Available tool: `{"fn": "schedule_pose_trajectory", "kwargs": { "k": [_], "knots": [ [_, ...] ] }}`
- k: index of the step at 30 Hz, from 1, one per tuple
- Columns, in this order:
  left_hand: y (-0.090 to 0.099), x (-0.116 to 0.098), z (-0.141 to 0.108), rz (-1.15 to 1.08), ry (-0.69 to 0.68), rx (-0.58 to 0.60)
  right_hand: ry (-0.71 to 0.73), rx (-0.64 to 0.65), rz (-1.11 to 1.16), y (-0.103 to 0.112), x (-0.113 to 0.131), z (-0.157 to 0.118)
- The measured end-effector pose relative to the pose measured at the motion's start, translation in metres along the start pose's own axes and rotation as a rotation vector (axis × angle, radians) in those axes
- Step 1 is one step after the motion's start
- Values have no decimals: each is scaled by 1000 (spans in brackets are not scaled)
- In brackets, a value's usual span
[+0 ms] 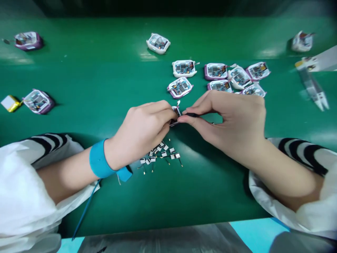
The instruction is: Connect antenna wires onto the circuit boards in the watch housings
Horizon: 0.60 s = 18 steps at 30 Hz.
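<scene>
My left hand (pixel 142 126) wears a blue wrist strap (pixel 101 160) and is closed around a small open watch-like housing (pixel 177 111), most of which the fingers cover. A short white tab sticks up from that housing. Pinched between the thumb and forefinger of my right hand (pixel 234 123) is a slim black piece (pixel 192 114), its tip against or very near the housing; its kind I cannot make out. Below the left hand lies a loose cluster of small pale squares with thin black leads (pixel 164 154).
Several open housings with circuit boards (pixel 184 67) lie beyond my hands on the green table (pixel 105 70). A purple housing (pixel 39 101) with a yellow-edged battery (pixel 11 103) lies at left. Pointed metal jaws on a white tool (pixel 312 82) lie at right.
</scene>
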State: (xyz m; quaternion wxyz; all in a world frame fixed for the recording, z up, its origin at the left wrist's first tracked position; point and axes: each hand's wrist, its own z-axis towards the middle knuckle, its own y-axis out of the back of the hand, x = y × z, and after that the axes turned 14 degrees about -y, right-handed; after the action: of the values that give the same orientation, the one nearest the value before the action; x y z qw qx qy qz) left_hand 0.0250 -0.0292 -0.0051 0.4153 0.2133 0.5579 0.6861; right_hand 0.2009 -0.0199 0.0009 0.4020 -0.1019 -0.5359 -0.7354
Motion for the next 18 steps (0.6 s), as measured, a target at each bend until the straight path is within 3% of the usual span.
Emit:
{"fn": "schedule_pose_trajectory", "kwargs": {
  "k": [4, 10, 14, 18],
  "knots": [
    [0, 0, 0, -41, 49, -30, -58, 47, 46, 0, -2, 5],
    [1, 0, 1, -80, 25, -35, -180, -106, 299, 1, -9, -5],
    [5, 4, 0, -110, -38, -13, -284, -57, 417, 4, -10, -8],
    [10, 8, -2, -103, -93, 6, -295, 46, 460, 8, -10, -2]
  ]
}}
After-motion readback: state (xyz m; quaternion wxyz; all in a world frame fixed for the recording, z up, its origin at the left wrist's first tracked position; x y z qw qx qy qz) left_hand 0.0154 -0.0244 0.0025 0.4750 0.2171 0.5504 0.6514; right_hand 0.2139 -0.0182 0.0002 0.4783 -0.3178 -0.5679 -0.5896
